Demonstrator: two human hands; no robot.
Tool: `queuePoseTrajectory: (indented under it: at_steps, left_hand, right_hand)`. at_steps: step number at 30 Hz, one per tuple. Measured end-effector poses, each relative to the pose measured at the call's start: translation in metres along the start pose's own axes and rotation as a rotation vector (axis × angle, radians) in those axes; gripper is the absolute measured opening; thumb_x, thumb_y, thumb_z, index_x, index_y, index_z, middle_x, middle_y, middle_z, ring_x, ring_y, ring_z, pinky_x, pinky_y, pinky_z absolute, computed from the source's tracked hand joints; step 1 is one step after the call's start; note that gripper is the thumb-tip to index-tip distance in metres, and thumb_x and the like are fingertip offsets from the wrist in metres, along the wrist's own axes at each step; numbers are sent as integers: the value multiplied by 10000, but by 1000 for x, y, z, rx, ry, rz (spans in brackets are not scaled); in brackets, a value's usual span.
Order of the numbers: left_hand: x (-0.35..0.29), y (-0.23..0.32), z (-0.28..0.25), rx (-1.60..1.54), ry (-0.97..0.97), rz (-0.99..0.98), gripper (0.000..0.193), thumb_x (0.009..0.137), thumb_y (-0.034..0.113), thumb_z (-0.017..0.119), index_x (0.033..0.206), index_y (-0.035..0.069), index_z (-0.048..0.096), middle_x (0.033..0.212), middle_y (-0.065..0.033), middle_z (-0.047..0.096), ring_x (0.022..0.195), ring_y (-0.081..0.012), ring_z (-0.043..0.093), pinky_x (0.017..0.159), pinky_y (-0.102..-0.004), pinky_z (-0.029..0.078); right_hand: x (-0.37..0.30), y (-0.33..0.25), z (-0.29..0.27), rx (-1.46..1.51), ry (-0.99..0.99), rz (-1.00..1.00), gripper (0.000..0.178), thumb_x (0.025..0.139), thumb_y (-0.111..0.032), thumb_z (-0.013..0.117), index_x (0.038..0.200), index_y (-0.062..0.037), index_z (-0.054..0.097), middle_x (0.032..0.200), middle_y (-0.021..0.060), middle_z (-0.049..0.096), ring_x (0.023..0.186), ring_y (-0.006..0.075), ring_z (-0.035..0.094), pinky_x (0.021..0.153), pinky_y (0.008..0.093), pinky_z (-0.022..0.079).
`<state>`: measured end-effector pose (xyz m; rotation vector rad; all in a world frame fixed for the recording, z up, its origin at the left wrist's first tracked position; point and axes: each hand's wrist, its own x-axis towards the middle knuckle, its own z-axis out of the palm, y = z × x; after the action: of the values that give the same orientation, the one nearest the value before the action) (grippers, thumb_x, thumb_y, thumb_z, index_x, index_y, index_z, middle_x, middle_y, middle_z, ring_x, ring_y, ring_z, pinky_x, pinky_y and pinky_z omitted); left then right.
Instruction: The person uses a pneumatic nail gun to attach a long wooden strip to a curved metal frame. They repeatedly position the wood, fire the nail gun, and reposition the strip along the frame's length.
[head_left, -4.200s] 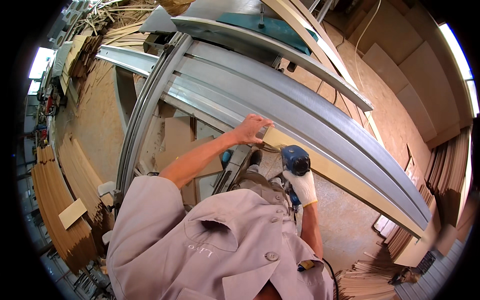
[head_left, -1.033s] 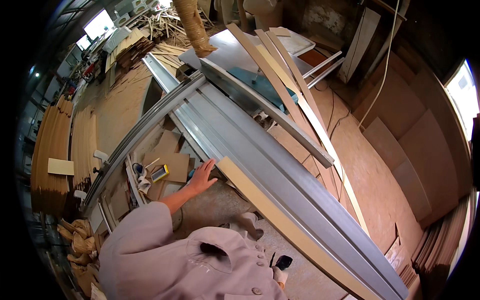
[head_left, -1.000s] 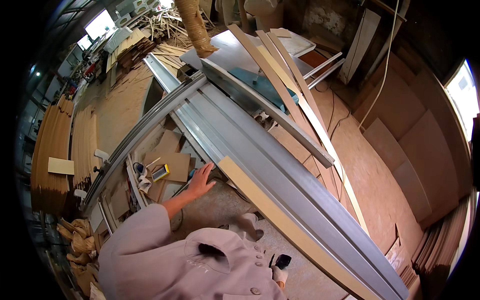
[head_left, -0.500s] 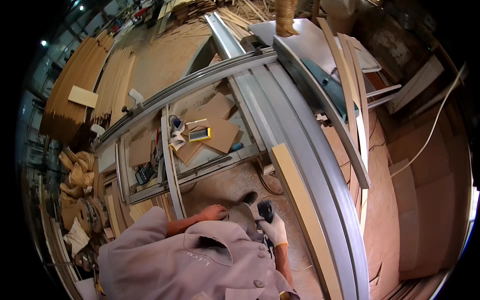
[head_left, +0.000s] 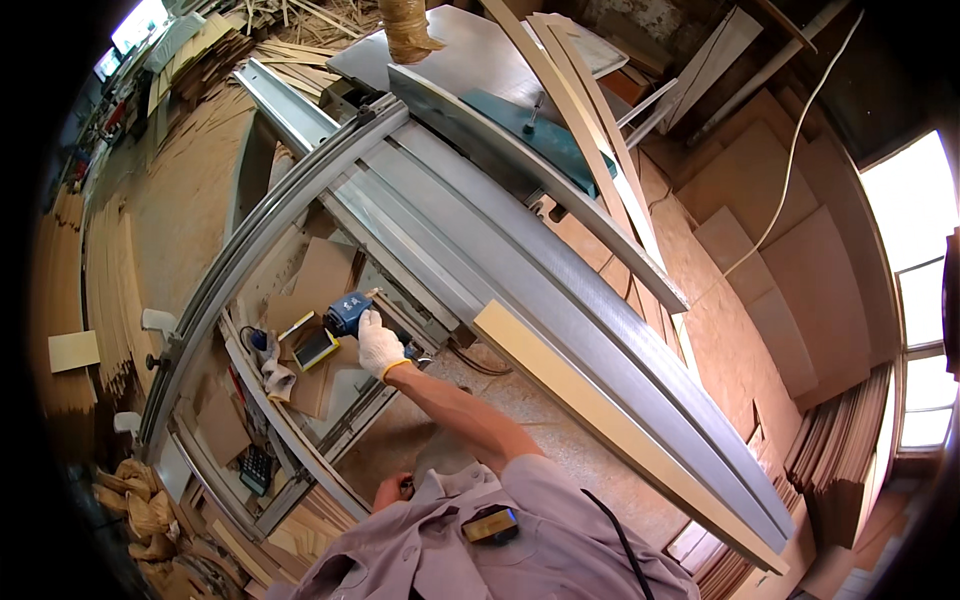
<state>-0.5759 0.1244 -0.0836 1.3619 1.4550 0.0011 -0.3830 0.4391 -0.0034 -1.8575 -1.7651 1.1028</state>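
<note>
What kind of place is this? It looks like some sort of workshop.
Most likely a woodworking shop. A long metal machine table carries a pale wooden board, cut wood strips lie stacked on the floor, and the gloved right hand holds a blue power tool.

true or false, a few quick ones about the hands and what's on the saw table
1. The right hand wears a white glove. True.
2. It grips a blue power tool. True.
3. The left hand is gloved too. False: it is bare, close to the shirt.
4. The long pale board stands upright. False: it lies flat along the metal table.
5. A calculator lies on the lower frame. True.
</note>
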Motion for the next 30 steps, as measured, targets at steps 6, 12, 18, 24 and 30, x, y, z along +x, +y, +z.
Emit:
queuePoseTrajectory:
  at_steps: [6, 12, 18, 24, 30]
  left_hand:
    - [-15, -12, -8, 76, 5, -61, 399, 823, 124, 744, 1217, 62, 725, 1120, -168, 762, 1049, -315, 745, 948, -402, 571]
    - [-5, 27, -17, 146, -76, -32, 394, 833, 129, 750, 1221, 65, 721, 1146, -182, 750, 1080, -334, 731, 957, -419, 565]
    - [50, 98, -35, 400, -334, 157, 444, 863, 203, 737, 1278, 58, 675, 1178, -220, 721, 1108, -388, 691, 948, -467, 549]
    - [93, 235, -47, 386, -331, 314, 404, 882, 187, 734, 1241, 12, 674, 1197, -200, 713, 1105, -350, 696, 965, -438, 543]
    - [127, 412, 14, 298, 106, 577, 418, 888, 140, 745, 1276, 16, 649, 1207, -180, 695, 1133, -362, 665, 987, -443, 526]
  right_hand:
    - [39, -3, 38, -11, 142, -17, 518, 844, -24, 677, 1295, 31, 428, 1338, 262, 468, 974, 452, 683, 833, 544, 573]
    - [20, 14, 26, -102, 75, -105, 541, 817, -49, 703, 1309, -9, 480, 1328, 229, 512, 1007, 443, 667, 876, 521, 566]
    - [-75, 57, -109, 364, 142, -203, 381, 915, -225, 652, 1263, -69, 647, 1237, 187, 670, 1101, 409, 668, 936, 485, 548]
    - [-218, 190, -301, 449, 638, -22, 213, 961, -78, 707, 1171, -73, 745, 1109, 100, 760, 962, 197, 742, 861, 334, 607]
    - [-264, 487, -442, 454, 1050, 320, 426, 982, -222, 740, 1308, 28, 629, 1109, 104, 702, 981, 152, 663, 850, 299, 545]
